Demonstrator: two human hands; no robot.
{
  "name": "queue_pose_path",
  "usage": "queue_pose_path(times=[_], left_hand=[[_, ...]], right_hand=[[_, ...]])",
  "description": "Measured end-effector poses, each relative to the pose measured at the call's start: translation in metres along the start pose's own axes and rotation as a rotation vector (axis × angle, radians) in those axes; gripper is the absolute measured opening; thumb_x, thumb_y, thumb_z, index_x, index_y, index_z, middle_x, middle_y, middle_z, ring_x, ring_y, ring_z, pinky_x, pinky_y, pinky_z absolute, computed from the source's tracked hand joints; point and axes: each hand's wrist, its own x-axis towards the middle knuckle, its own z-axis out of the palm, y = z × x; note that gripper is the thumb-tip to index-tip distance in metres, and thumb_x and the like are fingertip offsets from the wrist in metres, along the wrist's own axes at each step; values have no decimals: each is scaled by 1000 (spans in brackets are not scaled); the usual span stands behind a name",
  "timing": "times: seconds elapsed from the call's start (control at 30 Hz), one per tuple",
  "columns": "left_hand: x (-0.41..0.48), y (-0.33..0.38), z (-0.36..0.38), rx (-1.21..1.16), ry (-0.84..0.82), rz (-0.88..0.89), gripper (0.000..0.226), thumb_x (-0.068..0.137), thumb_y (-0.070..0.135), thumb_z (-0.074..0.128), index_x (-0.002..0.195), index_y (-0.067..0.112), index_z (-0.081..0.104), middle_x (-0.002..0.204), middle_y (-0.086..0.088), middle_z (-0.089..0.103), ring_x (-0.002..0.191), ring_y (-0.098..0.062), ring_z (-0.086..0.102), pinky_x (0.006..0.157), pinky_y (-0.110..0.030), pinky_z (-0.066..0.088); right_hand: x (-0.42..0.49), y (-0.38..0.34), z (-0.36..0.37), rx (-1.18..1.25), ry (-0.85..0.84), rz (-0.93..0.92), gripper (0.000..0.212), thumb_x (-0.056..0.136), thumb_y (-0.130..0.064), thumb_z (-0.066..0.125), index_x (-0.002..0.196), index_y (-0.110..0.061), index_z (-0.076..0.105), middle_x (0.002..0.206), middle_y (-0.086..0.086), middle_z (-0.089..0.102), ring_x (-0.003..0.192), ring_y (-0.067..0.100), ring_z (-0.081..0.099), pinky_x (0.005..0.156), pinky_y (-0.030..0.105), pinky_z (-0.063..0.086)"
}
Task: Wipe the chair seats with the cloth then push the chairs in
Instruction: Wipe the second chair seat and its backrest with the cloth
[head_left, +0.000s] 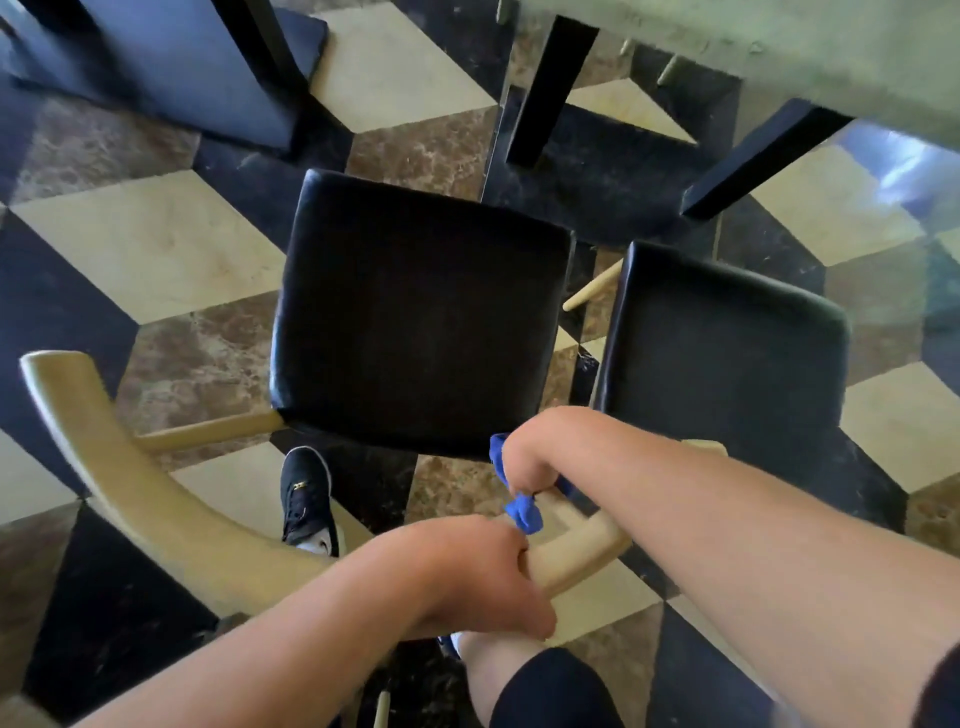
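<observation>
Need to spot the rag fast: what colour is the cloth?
Bright blue cloth, bunched in the right hand; head view shows it.

A patterned tile floor (145, 249) is carrying two black-seated chairs, one (415, 317) at centre, another (722, 353) at three o'clock, dark table legs (550, 88) at twelve, and a shoe (306, 499) at six.

Two black-seated chairs (421, 312) (722, 353) side by side; blue cloth (522, 512) bunched at curved wooden backrest (156, 499)
</observation>
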Motion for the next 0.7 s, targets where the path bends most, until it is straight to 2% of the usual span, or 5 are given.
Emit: queue_pose_path(times=[0.17,0.23,0.4,0.53,0.7], left_hand=[[7,-7,3,10,-23,38,38,67,60,64,94,34,59,93,8,64,83,-15,62,64,-36,48],[10,-5,-2,10,-30,42,39,67,61,65,94,33,59,92,8,64,82,-15,62,62,-35,46],[7,5,-15,3,-25,17,41,64,62,67,94,36,62,92,11,69,84,-14,67,71,-37,53],[-4,17,-17,52,14,-48,41,63,63,71,92,35,65,90,12,70,84,-12,67,70,-33,50],[-21,38,-19,30,42,-179,51,61,67,77,100,36,66,95,12,73,82,-6,68,65,-23,49]], right_hand=[[51,-10,-12,-25,-84,17,30,94,-37,70,110,-12,71,111,6,70,90,29,68,88,39,58],[55,-9,-19,-30,-103,36,23,93,-34,70,105,-15,71,109,5,70,98,31,69,96,45,57],[4,10,-37,141,-102,75,5,95,-11,58,98,-11,63,79,7,62,45,19,59,49,23,48],[-64,31,-22,321,-36,81,14,94,-12,60,84,-6,68,80,8,69,72,27,63,76,34,54],[-137,56,13,356,331,-45,19,92,-22,63,80,-14,74,78,1,69,74,25,64,62,33,47]])
